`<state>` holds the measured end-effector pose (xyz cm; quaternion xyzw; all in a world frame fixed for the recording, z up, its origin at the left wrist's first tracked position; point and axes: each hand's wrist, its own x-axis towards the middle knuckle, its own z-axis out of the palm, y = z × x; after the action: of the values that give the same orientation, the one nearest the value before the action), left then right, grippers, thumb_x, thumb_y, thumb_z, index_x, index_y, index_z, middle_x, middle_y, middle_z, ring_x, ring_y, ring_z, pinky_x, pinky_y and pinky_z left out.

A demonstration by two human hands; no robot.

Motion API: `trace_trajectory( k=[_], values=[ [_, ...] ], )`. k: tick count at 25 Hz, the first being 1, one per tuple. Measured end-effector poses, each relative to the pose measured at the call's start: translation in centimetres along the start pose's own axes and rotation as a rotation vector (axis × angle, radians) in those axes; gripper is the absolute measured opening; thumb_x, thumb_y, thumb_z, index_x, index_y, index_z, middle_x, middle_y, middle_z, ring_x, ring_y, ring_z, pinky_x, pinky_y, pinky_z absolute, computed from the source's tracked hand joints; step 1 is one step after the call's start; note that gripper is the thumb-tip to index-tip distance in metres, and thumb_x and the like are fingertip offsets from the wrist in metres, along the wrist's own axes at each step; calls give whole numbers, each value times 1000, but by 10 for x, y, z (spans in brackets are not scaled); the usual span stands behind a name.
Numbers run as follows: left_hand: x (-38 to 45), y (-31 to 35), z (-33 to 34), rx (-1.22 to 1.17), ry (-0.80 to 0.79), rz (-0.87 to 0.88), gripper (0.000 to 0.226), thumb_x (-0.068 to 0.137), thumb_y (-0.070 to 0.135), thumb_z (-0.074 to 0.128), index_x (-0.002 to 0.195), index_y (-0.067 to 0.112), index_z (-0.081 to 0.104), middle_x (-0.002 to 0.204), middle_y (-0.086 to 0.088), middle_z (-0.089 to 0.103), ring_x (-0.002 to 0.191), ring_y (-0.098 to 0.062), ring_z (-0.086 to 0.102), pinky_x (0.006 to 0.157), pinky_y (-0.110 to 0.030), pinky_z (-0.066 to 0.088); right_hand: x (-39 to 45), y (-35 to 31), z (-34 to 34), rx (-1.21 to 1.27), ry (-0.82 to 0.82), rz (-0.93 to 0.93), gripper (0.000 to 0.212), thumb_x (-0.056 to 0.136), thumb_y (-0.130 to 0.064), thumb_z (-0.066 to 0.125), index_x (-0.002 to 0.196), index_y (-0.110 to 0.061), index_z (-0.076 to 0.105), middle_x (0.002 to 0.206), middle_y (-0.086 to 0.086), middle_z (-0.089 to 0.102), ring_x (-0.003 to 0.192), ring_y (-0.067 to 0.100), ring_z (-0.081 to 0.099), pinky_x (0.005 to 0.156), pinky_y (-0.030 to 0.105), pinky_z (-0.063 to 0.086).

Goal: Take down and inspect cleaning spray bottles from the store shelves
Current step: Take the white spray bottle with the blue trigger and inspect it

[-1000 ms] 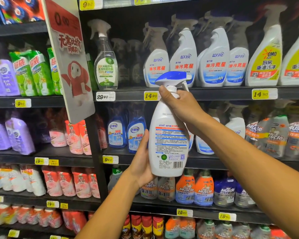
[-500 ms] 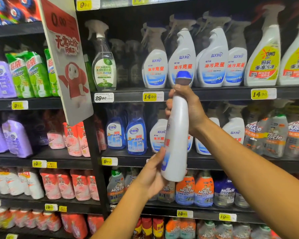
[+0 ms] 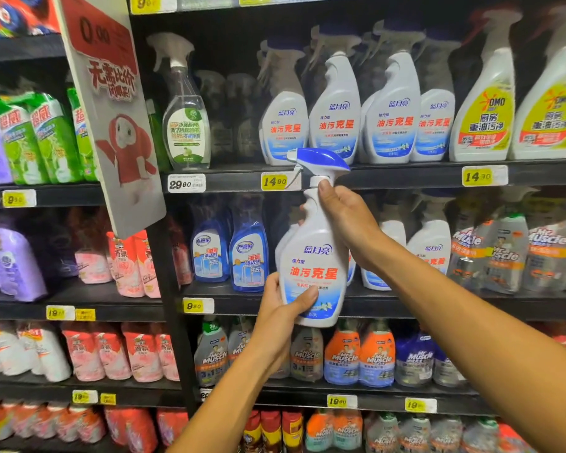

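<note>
Purple pouches and green refill packs fill the left ends of the dark store shelves, with pink and red pouches stacked on the rows beneath them. Beside these, a grey hanging sign with red characters and a red-hooded cartoon figure tilts across the upright post between the two shelf bays. Just right of the sign, a clear trigger bottle with a green and white label stands at the left end of its shelf, above a white price tag reading 29.90. One shelf lower stand two blue glass-cleaner bottles. Right of them, held in the air in front of the shelf edges, is the white spray bottle with a blue trigger head, upright, its front label with red characters facing the camera. The left hand grips its lower left corner from below, thumb lying across the front of the label. The right hand is wrapped around the narrow neck just under the trigger. Behind it, matching white bottles line the upper shelf above a yellow 14.90 tag. Yellow-labelled bottles stand toward the right end of the upper shelf, and grey Mr Muscle bottles one shelf lower.
</note>
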<state>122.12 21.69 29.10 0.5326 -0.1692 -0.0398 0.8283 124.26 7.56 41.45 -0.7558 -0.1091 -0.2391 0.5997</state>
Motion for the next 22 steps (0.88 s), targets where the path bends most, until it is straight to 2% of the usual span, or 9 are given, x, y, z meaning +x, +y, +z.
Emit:
trace_trajectory(
  k=[3,5,7,10,12,15,17,20,22],
  values=[
    [10,0,-13,25,-90,-16,59,70,10,82,121,13,53,115,-11,72,107,-25,69,84,-34,57,-1,1,-5,47,-35,5,34,98,-48,53,88,-16,58,75,-4,73,67,9,69,64,26,54],
    [19,-1,-20,146,-74,18,51,74,6,79,117,17,55,114,-10,72,108,-26,68,86,-37,56,-6,-2,-6,93,-108,-46,21,98,-38,57,95,-18,60,78,-8,76,71,7,72,62,19,55],
    [28,-2,-25,320,-27,76,48,79,-1,75,110,29,55,109,-1,72,104,-20,69,78,-29,58,-12,-5,-6,121,-207,-131,10,97,-28,61,106,-23,63,91,-11,77,86,7,72,73,20,55],
    [41,2,-26,496,12,198,59,76,-6,74,107,39,52,107,9,67,95,1,66,73,-15,53,-25,-12,-5,62,-323,-273,26,91,-19,67,115,-27,61,101,-23,72,100,-5,65,85,12,48],
    [51,7,-25,509,39,275,60,71,-7,73,107,36,52,104,9,66,88,7,64,68,-12,52,-32,-11,-5,29,-360,-345,38,88,-4,69,121,-20,58,111,-17,68,103,-8,63,89,12,46],
    [68,17,-24,509,114,398,41,72,-1,63,98,29,56,81,16,66,74,0,62,54,-11,48,-43,-5,-7,-54,-386,-425,41,84,7,71,118,-14,63,110,-6,68,98,0,66,83,17,52],
    [77,24,-25,580,120,469,31,77,3,55,94,29,60,75,18,68,72,3,61,56,-8,46,-48,-4,-7,-67,-404,-470,42,83,12,69,116,-14,63,111,-3,68,100,3,66,81,19,53],
    [91,31,-28,616,129,507,12,86,24,53,94,25,62,82,20,67,75,6,60,66,-15,46,-51,-6,-7,-121,-419,-600,44,84,4,73,120,-19,63,119,-5,69,111,11,66,92,25,52],
    [96,33,-31,623,162,512,19,90,34,52,100,20,60,84,17,64,77,2,58,70,-21,46,-50,-8,-7,-146,-427,-665,45,84,-1,75,125,-17,61,123,-4,68,115,13,65,97,26,50]
  ],
)
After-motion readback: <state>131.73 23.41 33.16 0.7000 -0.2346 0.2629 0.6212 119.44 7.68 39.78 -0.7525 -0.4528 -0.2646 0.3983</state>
